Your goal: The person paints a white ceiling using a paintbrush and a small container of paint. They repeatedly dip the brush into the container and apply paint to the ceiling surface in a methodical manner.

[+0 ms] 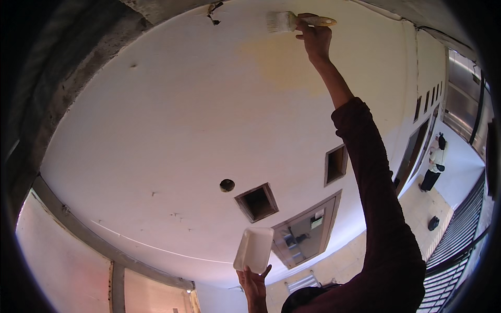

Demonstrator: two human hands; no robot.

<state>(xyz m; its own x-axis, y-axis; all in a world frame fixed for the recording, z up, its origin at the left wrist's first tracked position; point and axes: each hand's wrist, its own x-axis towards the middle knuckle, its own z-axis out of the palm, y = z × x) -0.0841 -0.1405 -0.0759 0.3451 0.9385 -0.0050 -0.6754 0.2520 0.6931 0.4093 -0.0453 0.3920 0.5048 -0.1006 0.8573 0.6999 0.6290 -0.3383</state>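
High on the pale wall [156,125], my right hand [315,39] grips a wide paintbrush [282,22] by its handle. Whitish bristles point left, against or just off the wall; I cannot tell which. A yellowish patch [279,62] spreads over the wall below the brush, and my raised right arm in a dark sleeve crosses toward it. Lower down, my left hand [254,284] holds up a shallow white rectangular tray [254,249] from its near end. Fine contents of the tray are too faint to make out.
Two framed square openings [257,202] and a round hole [227,185] break the wall, near a wood-framed window [309,229]. Wires [213,20] stick out at the top. Far right, a person [434,161] stands on the tiled floor beside metal railings [459,240].
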